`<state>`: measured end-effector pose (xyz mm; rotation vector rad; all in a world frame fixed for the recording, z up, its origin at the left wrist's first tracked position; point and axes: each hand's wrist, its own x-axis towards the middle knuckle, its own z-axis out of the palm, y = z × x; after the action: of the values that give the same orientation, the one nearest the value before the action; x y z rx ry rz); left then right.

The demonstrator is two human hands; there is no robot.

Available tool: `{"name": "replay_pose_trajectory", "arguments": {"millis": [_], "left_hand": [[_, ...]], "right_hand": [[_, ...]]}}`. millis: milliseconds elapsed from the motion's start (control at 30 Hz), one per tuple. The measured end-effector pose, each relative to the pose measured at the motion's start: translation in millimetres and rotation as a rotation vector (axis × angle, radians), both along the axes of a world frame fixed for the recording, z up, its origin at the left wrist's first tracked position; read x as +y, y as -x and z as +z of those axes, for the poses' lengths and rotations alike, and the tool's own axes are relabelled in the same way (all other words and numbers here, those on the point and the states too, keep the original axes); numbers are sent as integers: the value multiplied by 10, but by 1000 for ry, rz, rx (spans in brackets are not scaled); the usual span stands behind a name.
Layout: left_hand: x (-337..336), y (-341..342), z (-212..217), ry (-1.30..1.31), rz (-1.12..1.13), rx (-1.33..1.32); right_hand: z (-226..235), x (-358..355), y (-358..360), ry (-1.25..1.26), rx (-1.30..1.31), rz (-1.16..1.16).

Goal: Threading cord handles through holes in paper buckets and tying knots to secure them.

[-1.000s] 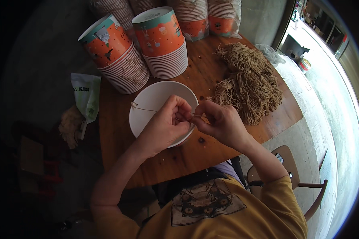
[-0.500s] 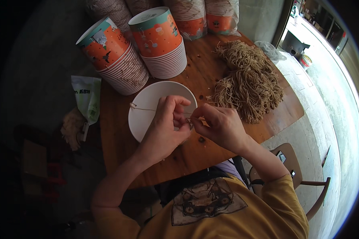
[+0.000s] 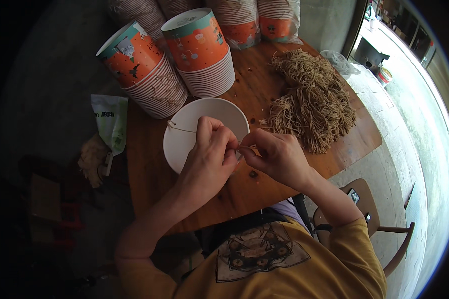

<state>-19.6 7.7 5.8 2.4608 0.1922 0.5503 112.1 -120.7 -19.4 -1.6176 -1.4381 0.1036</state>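
A white paper bucket (image 3: pixel 192 124) stands open-side up on the round wooden table (image 3: pixel 149 174). A thin tan cord (image 3: pixel 180 129) runs from a knot at its left rim across the opening toward my hands. My left hand (image 3: pixel 210 158) rests over the bucket's near right rim and pinches the cord's end. My right hand (image 3: pixel 277 155) meets it fingertip to fingertip and pinches the same cord at the rim. The fingers hide the exact spot where the cord meets the rim.
Two leaning stacks of orange-and-teal printed paper buckets (image 3: pixel 149 70) (image 3: pixel 202 52) stand behind the white one, with further stacks (image 3: pixel 259 20) at the back. A heap of tan cords (image 3: pixel 312 102) lies right. A green-white packet (image 3: pixel 110 124) overhangs the table's left edge. A wooden chair (image 3: pixel 379 219) is lower right.
Both hands have stayed together at the bucket's right rim, shifting only slightly while the fingers work the cord. The bucket and the stacks have not moved.
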Motion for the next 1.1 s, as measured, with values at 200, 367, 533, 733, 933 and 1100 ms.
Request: {"name": "replay_pose_trajectory", "arguments": {"millis": [200,367,533,733,933,1100], "left_hand": [[-75,-5,7,-32,61,-12],[-97,9,-22,27,95,3],[-95,-16,-59,304,71,-45],[-69,-49,-43,754,17,19],[-72,-106,68,909,21,78],[-19,-102,70,1026,20,130]], "right_hand": [[-3,2,-9,-3,32,2],[3,2,6,-3,39,10],[-51,-18,27,-34,97,-32],[-177,-63,71,-92,201,-64],[-271,-104,77,-66,403,-63],[-173,-163,95,-8,416,-19]]}}
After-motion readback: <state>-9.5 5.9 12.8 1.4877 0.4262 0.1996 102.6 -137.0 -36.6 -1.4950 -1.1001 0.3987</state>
